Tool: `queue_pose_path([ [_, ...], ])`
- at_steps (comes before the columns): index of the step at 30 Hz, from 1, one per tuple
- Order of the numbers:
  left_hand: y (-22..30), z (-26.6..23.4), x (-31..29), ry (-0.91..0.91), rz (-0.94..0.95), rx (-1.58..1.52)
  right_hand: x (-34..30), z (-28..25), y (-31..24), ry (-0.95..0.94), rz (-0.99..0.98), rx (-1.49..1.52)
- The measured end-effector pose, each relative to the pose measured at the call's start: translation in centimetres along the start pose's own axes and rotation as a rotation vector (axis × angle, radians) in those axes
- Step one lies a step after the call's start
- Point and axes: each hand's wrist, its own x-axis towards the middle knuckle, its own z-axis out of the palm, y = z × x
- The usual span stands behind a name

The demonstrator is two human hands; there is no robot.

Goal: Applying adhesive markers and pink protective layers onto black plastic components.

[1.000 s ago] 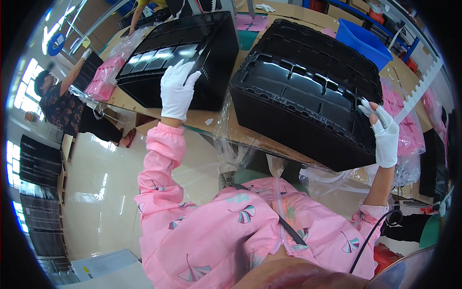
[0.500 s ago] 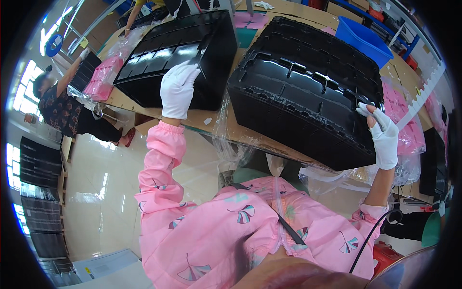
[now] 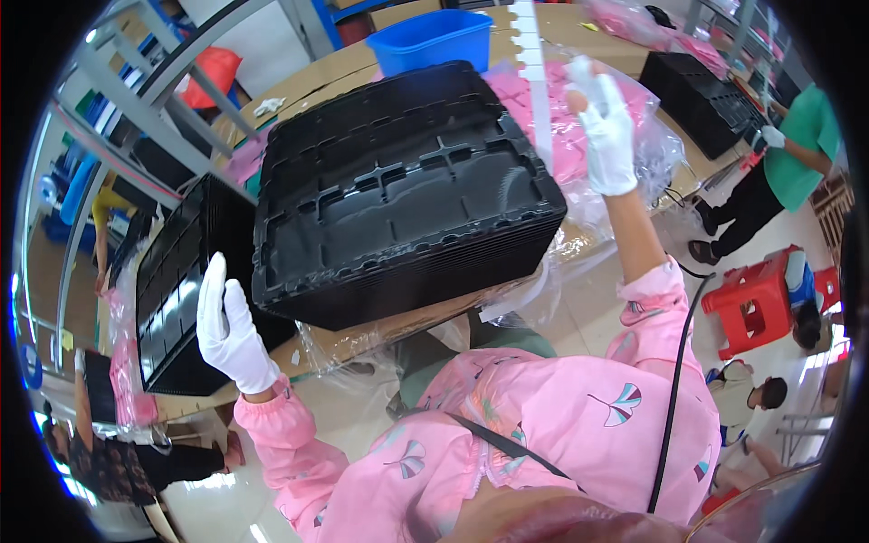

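A tall stack of glossy black plastic trays (image 3: 407, 281) stands on the table before me, its moulded ribs uppermost. To its left is a second black tray stack (image 3: 172, 303), partly hidden behind it. My left hand (image 3: 235, 335), in a white glove, is raised by the near left corner of the middle stack with its fingers stretched; it holds nothing. My right hand (image 3: 606, 136), gloved with some bare fingertips, reaches over pink plastic trays (image 3: 570, 149) wrapped in clear film. Its fingers are extended and somewhat blurred, and whether they touch the film I cannot tell.
A blue bin (image 3: 430, 43) sits behind the middle stack, beside a white notched strip (image 3: 532, 81). Clear film (image 3: 534, 294) hangs over the table's near edge. Red stools (image 3: 753, 303) stand on the right. A person in green (image 3: 806, 136) works by another black stack (image 3: 701, 100).
The view has swung to the right. My right hand has left the middle stack's right side for the pink trays. My left hand has come away from the left stack.
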Motion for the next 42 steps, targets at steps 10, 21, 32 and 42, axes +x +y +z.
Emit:
queue_pose_path([
  [10,11.2,9.3,5.5,-0.388,-0.049,-0.646,-1.0,0.5,1.5,-0.231,0.229,0.198],
  [21,17.3,15.8,8.2,-0.651,0.372,0.176,-7.7,2.7,-4.3,-0.295,-0.668,-0.89],
  [32,10.9,16.0,6.9,-0.791,-0.162,-0.545,-9.5,4.6,-4.3,-0.512,-0.617,-0.713],
  [42,7.9,15.1,3.7,-0.853,-0.299,-0.531,-7.2,4.6,-4.4,-0.315,-0.631,-0.441],
])
